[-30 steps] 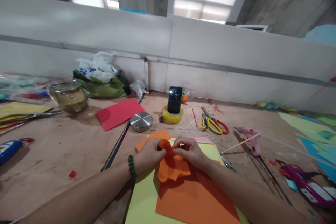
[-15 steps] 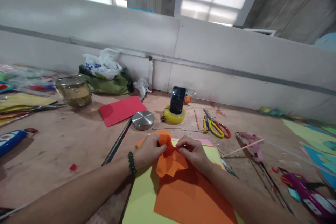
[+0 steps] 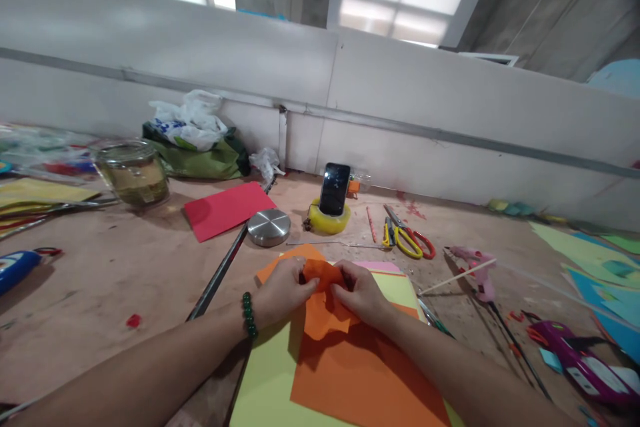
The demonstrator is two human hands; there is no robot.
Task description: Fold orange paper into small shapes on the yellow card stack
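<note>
A creased piece of orange paper (image 3: 324, 321) with a wavy lower edge is pinched between both my hands. My left hand (image 3: 286, 290), below which a green bead bracelet circles the wrist, grips its upper left part. With thumb and fingers, my right hand (image 3: 361, 293) holds the upper right part. Some of the fingertips are hidden behind the paper. Beneath lies a flat orange sheet (image 3: 367, 380) on a stack of yellow paper (image 3: 267, 370). Another orange piece (image 3: 267, 271) pokes out past my left hand.
Beyond the stack are a round metal lid (image 3: 269, 227), a red sheet (image 3: 227, 210) and a phone (image 3: 335, 188) propped in a yellow tape roll (image 3: 329, 221). Scissors (image 3: 409, 240), a pink glue gun (image 3: 477, 267) and a purple glue gun (image 3: 580, 360) lie right. A glass jar (image 3: 133, 177) stands left.
My right hand has moved slightly left, nearer my left hand, and its fingers have closed further over the paper. The paper's top is now folded between the hands. The view has shifted slightly.
</note>
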